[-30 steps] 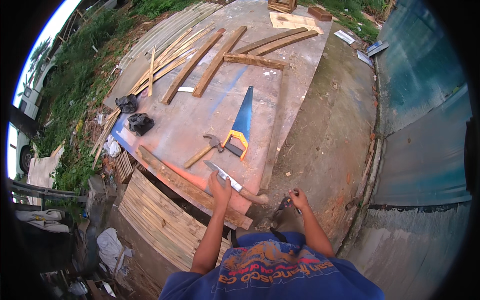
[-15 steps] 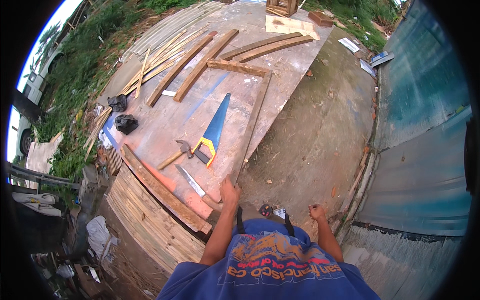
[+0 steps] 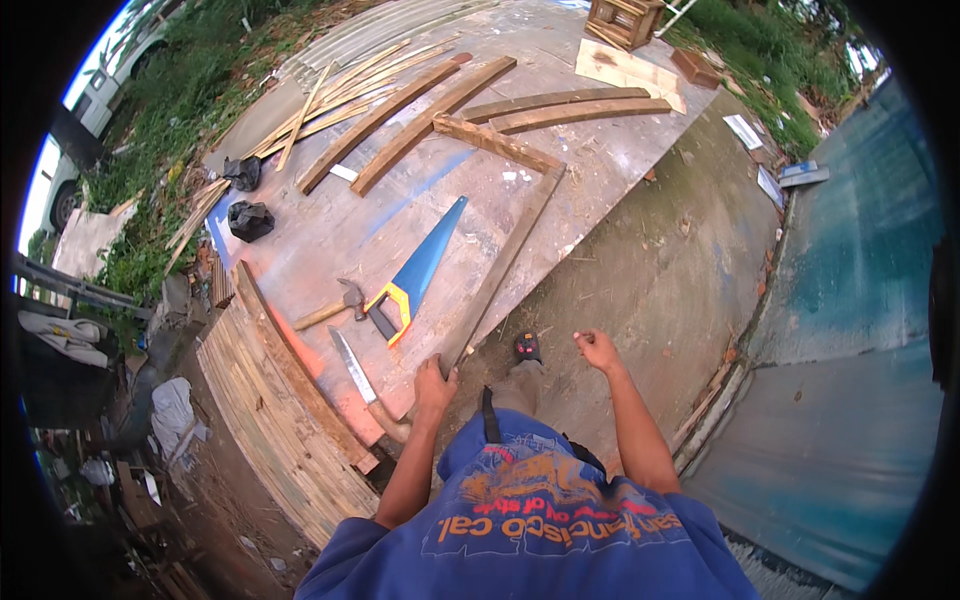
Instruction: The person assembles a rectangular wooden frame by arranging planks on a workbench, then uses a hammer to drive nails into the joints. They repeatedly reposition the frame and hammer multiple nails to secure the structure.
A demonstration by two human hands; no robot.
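left hand (image 3: 434,388): moved off knife (image 3: 353,368) to near end of long board (image 3: 503,268), touching; clamped or not, cannot tell | knife: lies unheld on table (image 3: 300,232), near saw (image 3: 420,265); work seems passed to the board | right hand (image 3: 598,351): apart, above ground (image 3: 640,290); fingers curled, contents hidden

We see a saw (image 3: 420,262) with a blue blade and yellow-and-black handle, a hammer (image 3: 322,314) with a dark head and tan handle, a grey-brown plank (image 3: 505,265), and a pinkish-grey worktop (image 3: 310,235) streaked blue and orange. We also see a blue shirt (image 3: 540,530) printed orange and red, and black bags (image 3: 250,221).
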